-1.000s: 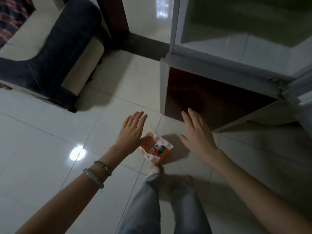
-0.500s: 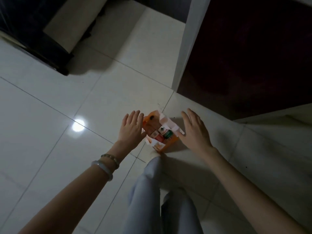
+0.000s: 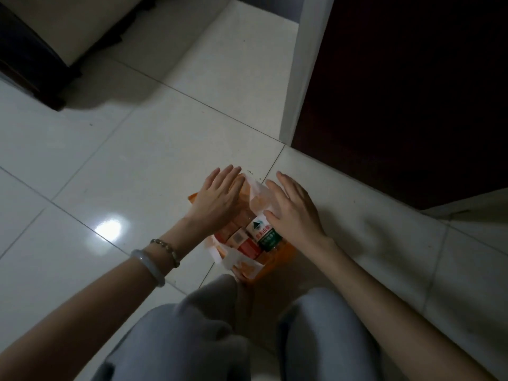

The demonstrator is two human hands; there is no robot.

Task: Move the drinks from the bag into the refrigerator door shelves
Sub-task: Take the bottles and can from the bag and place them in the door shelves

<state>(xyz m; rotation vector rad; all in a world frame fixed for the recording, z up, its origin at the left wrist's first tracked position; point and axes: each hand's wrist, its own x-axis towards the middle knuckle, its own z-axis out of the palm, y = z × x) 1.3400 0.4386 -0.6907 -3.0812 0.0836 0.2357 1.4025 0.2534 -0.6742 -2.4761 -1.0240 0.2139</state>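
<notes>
An orange and white plastic bag [image 3: 248, 266] stands on the tiled floor just in front of my knees. Inside it I see red drink cartons [image 3: 248, 247] and a bottle with a red, white and green label [image 3: 263, 232]. My left hand [image 3: 217, 200] hovers flat over the bag's left side, fingers extended. My right hand [image 3: 292, 209] is over the bag's right side, fingers spread, touching the white bag edge and the bottle's top. Neither hand grips anything. The bag's far part is hidden under my hands.
A dark red refrigerator door [image 3: 398, 100] with a white edge [image 3: 305, 64] stands open at the upper right. A dark sofa with a light cushion [image 3: 49, 34] sits at the upper left. My grey-trousered knees [image 3: 209, 320] fill the bottom. White glossy floor tiles [image 3: 115, 149] surround the bag.
The view dropped lower and closer to the bag. Both hands moved inward from beside the bag to over its opening.
</notes>
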